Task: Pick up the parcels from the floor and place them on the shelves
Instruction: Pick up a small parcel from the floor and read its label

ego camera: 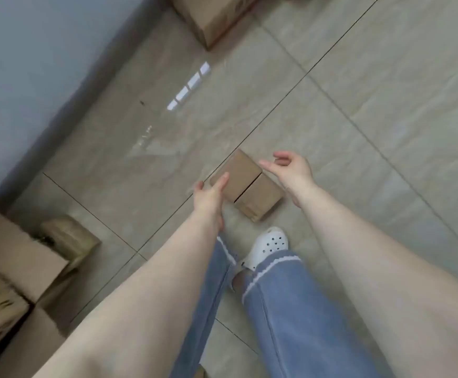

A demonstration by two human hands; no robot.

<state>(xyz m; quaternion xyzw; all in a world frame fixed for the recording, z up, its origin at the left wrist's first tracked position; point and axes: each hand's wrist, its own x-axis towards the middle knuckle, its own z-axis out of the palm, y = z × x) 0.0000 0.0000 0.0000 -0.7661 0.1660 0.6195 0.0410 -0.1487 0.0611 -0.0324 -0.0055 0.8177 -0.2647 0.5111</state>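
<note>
On the glossy floor [359,77] of large beige marbled tiles with thin dark grout lines lies a small brown cardboard parcel [245,184], a flat-sided rectangular box with a seam across its top, matte against the shiny tile. Both hands reach down to it. Left hand [208,197] has straight fingers laid along the parcel's near left edge, touching it, thumb spread apart. Right hand [290,170] hovers at the far right corner, fingers relaxed and slightly bent, forefinger tip at the box top, gripping nothing. Below, blue trouser legs [290,309] with white trim and a white perforated clog [266,248] stand just beside the parcel. Larger cardboard boxes [12,257] are stacked at lower left, blurred, and another box [211,17] sits at the top edge. A pale blue-grey wall [31,64] meets the floor on the left.
</note>
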